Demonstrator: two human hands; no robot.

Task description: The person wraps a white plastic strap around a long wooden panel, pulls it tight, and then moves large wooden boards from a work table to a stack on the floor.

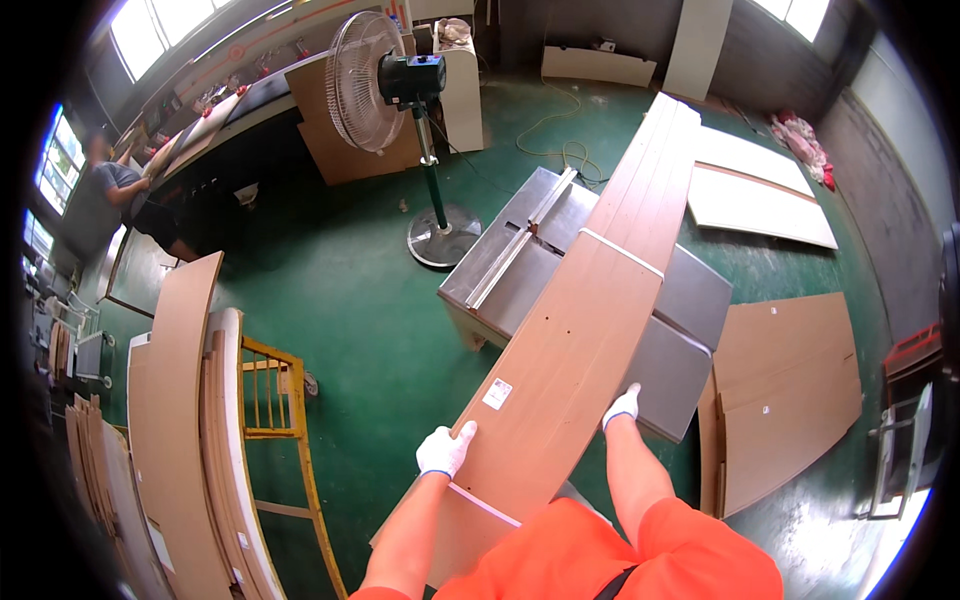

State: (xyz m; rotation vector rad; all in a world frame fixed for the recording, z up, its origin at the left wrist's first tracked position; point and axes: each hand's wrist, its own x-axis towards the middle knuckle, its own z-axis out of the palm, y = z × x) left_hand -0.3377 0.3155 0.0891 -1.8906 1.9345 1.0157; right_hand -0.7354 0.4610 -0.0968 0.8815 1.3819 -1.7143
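Board stack [590, 310]: brown wood-look laminate, smooth, matt, bound with white plastic straps [620, 252]. My left hand [445, 450] and right hand [622, 405] wore white knitted cloth gloves. Saw table [690, 295] beneath: grey metal, dull sheen. Floor [340, 290]: green coating, slightly glossy. Loose sheets [790, 385]: plain brown fibreboard.

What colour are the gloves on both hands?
White gloves, on the left hand and right hand; head view shows them best.

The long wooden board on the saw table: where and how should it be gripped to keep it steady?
Grip the long wooden board by its two long edges near the close end, one hand from each side, as the left hand and right hand do. It is long, flat and narrow, and lies along the table saw.
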